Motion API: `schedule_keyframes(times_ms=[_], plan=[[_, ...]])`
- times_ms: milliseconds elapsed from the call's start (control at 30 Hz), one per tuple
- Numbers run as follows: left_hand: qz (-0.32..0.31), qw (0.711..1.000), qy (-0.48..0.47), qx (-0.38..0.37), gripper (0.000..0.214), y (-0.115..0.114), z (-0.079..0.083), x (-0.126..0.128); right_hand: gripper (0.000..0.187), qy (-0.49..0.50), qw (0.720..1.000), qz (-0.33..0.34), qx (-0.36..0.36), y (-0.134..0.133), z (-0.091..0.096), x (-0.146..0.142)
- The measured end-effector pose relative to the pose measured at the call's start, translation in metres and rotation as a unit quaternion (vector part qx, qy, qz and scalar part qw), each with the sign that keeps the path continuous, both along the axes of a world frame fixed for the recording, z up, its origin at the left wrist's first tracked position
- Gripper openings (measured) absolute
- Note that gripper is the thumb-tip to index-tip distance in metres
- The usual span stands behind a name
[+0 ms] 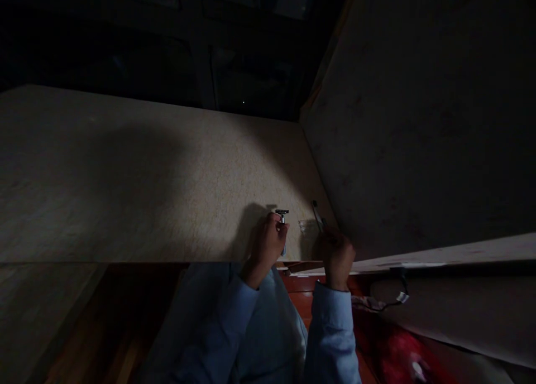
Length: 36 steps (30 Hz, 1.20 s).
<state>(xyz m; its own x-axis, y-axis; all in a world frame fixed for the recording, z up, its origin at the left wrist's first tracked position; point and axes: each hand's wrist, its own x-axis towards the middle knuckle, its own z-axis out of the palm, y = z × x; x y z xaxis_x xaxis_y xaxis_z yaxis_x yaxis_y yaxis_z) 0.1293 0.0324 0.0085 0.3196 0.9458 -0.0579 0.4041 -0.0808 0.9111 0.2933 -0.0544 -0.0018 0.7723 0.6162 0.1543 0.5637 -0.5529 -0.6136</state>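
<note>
My left hand pinches a razor by its handle, close to the front edge of the stone-look ledge. The razor's dark head points away from me, and the lower end of the handle shows below my fingers. To the right, my right hand is closed at the corner by the wall. A slim toothbrush with a dark head reaches out from its fingers toward the far side. Between the two hands a small clear wrapper lies on the ledge, partly in shadow.
A pale wall rises directly right of the ledge. Dark window panes stand behind it. Below on the right are a dark cable with a white tag and a red cloth-like item. The light is dim.
</note>
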Motion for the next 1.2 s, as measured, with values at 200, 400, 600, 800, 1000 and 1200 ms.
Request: schedule_keyframes(times_ms=[200,400,600,800,1000,1200], plan=[[-0.040,0.983,0.175,0.041,0.017,0.009,0.016,0.025,0.050,0.013,1.000,0.008,0.025,0.006,-0.003,0.002],[-0.050,0.965,0.251,0.058,0.025,0.007,0.032,0.037,0.053,0.035,0.997,0.034,0.066,0.004,-0.002,0.001],[-0.046,0.956,0.286,0.041,0.029,0.006,0.037,0.041,0.042,0.018,0.989,0.049,0.136,-0.003,0.009,-0.010],[-0.043,0.958,0.280,0.049,0.032,0.007,0.030,0.044,0.046,0.033,0.991,0.078,0.103,-0.007,0.022,-0.014],[-0.053,0.969,0.218,0.102,0.032,0.006,0.016,0.035,0.048,0.094,0.990,0.106,0.008,-0.013,0.019,-0.023],[-0.070,0.985,0.083,0.135,0.028,0.005,-0.004,0.019,0.035,0.074,0.987,0.140,-0.026,-0.010,0.015,-0.033]])
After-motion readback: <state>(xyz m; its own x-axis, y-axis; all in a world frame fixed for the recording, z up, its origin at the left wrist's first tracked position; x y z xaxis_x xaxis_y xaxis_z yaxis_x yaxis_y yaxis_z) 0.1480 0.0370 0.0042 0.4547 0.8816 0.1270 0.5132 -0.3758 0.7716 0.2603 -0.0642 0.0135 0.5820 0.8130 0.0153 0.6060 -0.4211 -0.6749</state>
